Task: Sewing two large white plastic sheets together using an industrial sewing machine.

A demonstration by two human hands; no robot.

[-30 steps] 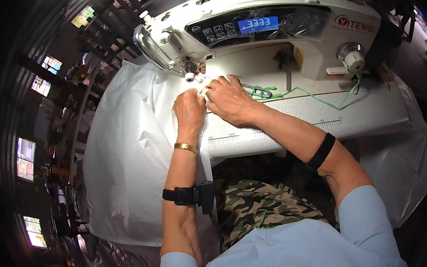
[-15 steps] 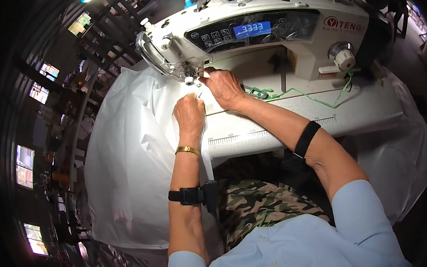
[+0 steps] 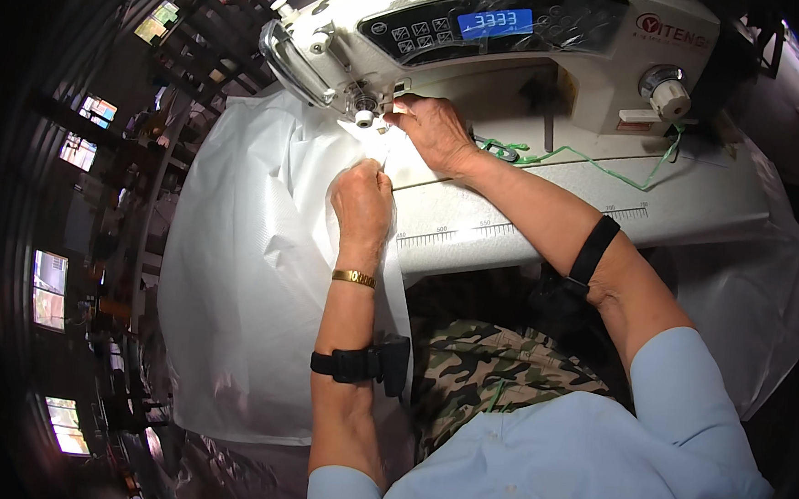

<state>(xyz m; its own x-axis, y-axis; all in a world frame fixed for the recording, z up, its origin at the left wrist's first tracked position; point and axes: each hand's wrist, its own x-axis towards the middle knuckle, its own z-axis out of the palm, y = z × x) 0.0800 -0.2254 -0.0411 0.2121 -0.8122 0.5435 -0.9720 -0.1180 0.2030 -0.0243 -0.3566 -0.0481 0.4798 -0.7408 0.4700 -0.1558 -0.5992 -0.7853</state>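
Note:
A white sewing machine (image 3: pixel 509 96) stands in front of me, its needle end at the left. Large white sheet material (image 3: pixel 252 268) lies under that end and hangs down over the table's left side. My left hand (image 3: pixel 363 202) is closed on the edge of this sheet, just nearer to me than the presser foot (image 3: pixel 382 128). Beside the foot, on its right, is my right hand (image 3: pixel 432 134), thumb and fingers bent together close to the needle. Whatever lies between those fingertips is too small to make out.
A green cord (image 3: pixel 597 165) runs from near the handwheel (image 3: pixel 667 94) across the machine bed to a small dark metal piece (image 3: pixel 504 152). A ruler scale (image 3: pixel 474 231) marks the table's front edge. More pale sheeting (image 3: pixel 735 297) hangs at the right.
The whole view has shifted, so the machine sits higher and slightly further right. My left hand now lies a little further from the presser foot, still gripping the sheet edge.

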